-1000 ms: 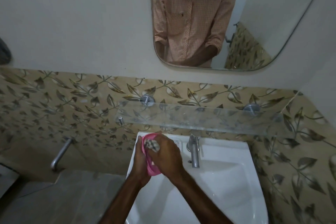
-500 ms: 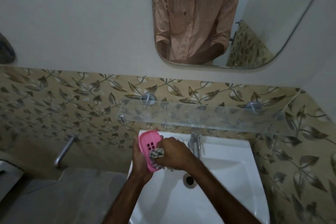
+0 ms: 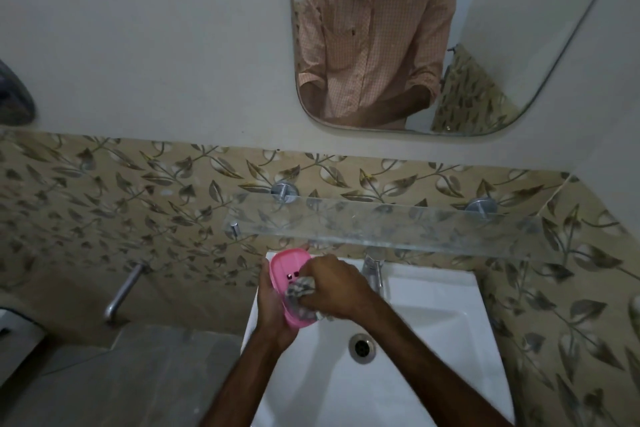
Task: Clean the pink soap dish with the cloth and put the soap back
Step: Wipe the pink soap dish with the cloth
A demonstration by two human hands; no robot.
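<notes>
Over the left side of the white sink (image 3: 433,340) I hold the pink soap dish (image 3: 287,265), tilted up on its edge, its inside with small drain holes facing right. My left hand (image 3: 272,305) grips it from behind and below. A bunched checked cloth (image 3: 299,291) is pressed against the dish's lower inside by my right hand (image 3: 334,288), which is closed around it. The soap is not in view.
A chrome tap (image 3: 374,270) stands just right of my right hand. A glass shelf (image 3: 381,229) runs above the sink. The drain (image 3: 362,347) lies below my hands. A wall spout (image 3: 123,291) sticks out at left; a mirror (image 3: 519,45) hangs above.
My right hand with the cloth has slid from the top of the dish down to its lower part, uncovering the dish's upper inside and drain holes. The left hand keeps its hold.
</notes>
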